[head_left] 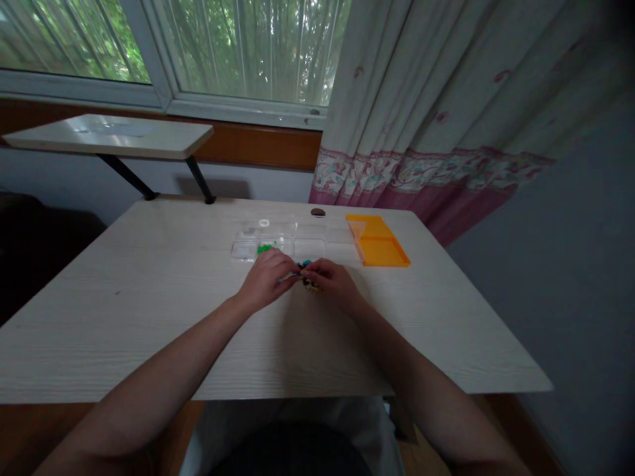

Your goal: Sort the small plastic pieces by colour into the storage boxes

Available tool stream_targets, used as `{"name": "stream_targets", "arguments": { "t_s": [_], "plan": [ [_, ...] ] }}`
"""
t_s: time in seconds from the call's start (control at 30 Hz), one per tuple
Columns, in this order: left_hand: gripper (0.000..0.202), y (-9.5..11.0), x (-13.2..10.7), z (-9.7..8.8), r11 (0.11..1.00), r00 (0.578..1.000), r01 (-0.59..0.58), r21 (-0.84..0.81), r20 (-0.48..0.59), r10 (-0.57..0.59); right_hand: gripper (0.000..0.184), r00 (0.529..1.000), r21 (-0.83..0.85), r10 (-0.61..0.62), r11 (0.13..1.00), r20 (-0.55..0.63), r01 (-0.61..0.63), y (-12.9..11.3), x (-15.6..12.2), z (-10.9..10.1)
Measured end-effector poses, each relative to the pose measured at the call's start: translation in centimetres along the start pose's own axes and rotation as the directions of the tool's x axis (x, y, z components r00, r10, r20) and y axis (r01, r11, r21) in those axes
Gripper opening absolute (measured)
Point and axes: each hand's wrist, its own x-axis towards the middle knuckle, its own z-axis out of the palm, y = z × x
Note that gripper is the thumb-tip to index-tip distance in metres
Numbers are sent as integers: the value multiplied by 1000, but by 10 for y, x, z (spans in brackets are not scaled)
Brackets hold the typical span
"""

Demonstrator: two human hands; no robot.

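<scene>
My left hand [268, 276] and my right hand [331, 279] meet at the middle of the pale wooden table [149, 317], fingers pinched together over a small heap of tiny coloured pieces [307, 274]. What each pinch holds is too small to make out. Just beyond my hands lies a clear plastic compartment box [288, 241] with green pieces [264, 248] in one cell.
An orange lid or tray [378, 242] lies open to the right of the clear box. A small dark round object [318, 212] sits near the table's far edge. A white bench [109, 135] stands under the window, and a curtain [446, 119] hangs at right.
</scene>
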Motion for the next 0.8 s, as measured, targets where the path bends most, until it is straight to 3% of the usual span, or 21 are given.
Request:
{"name": "stream_targets", "arguments": {
  "t_s": [0.13,0.27,0.37,0.5,0.67,0.8],
  "plan": [
    [15,-6,-1,-2,999,998,50,16,-27,-50,27,985,-204,-163,968,-61,148,0,2,-7],
    [16,-24,-2,-7,980,970,188,73,-170,-173,19,954,-446,-287,868,-92,218,5,6,-26],
    [18,-38,-3,-11,957,944,267,112,-232,-236,12,963,-609,-265,755,55,242,6,6,-41],
    [22,-50,-5,-13,934,918,332,132,-273,-288,8,958,-701,-198,653,209,288,4,6,-49],
    [23,-59,-9,-7,907,896,396,145,-279,-346,12,938,-738,-218,579,268,346,7,5,-42],
    [27,-58,-10,-3,913,906,377,153,-264,-330,13,957,-781,-196,553,214,288,9,4,-42]
  ]
}}
